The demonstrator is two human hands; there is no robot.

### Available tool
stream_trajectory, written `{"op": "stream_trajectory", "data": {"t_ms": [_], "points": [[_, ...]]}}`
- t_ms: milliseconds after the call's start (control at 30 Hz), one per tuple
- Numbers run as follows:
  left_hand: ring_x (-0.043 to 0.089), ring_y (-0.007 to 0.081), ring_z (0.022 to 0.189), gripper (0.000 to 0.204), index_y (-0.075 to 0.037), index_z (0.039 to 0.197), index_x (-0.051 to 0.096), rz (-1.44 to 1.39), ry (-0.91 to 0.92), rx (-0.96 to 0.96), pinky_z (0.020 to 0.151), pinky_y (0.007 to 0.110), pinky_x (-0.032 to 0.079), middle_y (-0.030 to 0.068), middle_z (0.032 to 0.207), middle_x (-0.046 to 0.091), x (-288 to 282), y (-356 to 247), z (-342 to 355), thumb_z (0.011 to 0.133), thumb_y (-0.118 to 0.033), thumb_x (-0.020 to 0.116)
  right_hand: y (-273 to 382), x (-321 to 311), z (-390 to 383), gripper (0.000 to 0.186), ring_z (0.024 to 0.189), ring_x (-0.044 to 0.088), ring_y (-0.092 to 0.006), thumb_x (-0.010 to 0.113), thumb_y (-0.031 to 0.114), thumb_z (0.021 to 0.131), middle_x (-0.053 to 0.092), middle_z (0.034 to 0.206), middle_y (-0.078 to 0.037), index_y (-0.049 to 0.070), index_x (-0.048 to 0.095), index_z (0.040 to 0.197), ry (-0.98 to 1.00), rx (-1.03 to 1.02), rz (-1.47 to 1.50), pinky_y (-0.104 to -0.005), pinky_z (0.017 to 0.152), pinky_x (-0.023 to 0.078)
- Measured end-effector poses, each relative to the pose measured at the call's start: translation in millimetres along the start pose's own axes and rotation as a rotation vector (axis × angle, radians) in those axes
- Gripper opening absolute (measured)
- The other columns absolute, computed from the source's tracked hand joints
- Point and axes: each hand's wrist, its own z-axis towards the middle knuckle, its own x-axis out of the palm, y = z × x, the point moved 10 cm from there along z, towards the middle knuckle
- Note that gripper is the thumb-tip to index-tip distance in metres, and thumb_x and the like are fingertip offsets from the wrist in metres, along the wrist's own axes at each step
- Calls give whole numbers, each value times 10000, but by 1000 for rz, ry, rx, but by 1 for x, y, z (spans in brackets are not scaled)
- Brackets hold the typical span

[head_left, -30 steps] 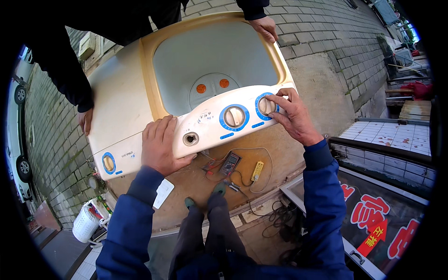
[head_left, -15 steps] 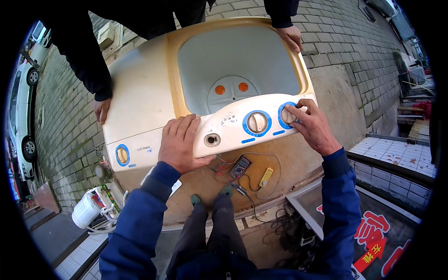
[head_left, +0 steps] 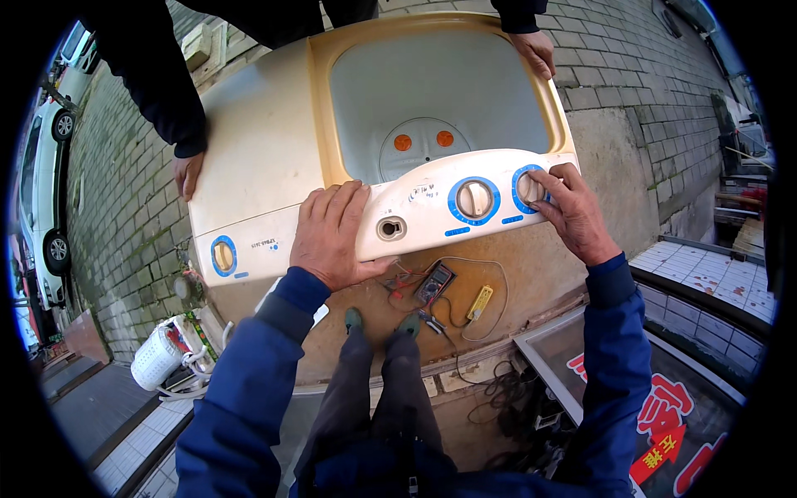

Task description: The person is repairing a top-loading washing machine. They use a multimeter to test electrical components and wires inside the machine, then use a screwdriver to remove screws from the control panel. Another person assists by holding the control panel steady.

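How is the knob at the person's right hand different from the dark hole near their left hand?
The knob sticks up, but the hole sinks in. The knob has a bright blue ring around it; the hole has a pale rim. The right hand pinches the knob, while the left hand lies beside the hole. Both are on the same pale panel.

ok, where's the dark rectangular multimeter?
Head view, slightly below-right of centre: the dark rectangular multimeter lies on the brown floor, left of the yellow oblong block and below the white control panel.
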Motion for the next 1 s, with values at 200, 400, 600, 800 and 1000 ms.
{"op": "stream_trajectory", "data": {"t_ms": [200,400,600,800,1000], "points": [[511,390,1317,1038,2,1451,509,49,9,-6,1159,549,353,201,1435,548,6,0,-3,678,-595,860,-3,-4,-13,577,1013,646,-252,769,103,912,598,1187,-115,127,605,1465,-130,58,38,-368,883,552],[509,379,1322,1015,-3,1457,510,75,-20,31,1153,526,355,186,1437,559,10,-1,-5,683,-554,867,-57,37,-137,355,978,661,-180,625,140,1053,682,1112,-101,1,623,1380,-688,466,348,-323,859,547],[503,392,1323,1000,7,1482,488,133,-40,71,1152,507,363,210,1431,557,12,-6,-7,716,-509,870,10,314,-386,220,940,668,-472,704,169,936,663,1019,-271,5,635,1064,101,800,106,-548,791,536],[562,407,1272,915,19,1454,522,111,-87,124,1097,487,454,234,1401,596,17,-3,-13,756,-459,873,172,541,-654,274,1005,746,-380,596,233,953,732,1069,-226,66,695,1147,1069,948,24,-519,835,606],[576,386,1322,835,-27,1457,565,204,-140,167,1139,467,448,233,1446,589,14,3,-16,865,-583,760,169,575,-662,378,1008,729,-412,659,334,926,721,1104,-188,89,653,1215,709,988,349,-509,822,607]]}}
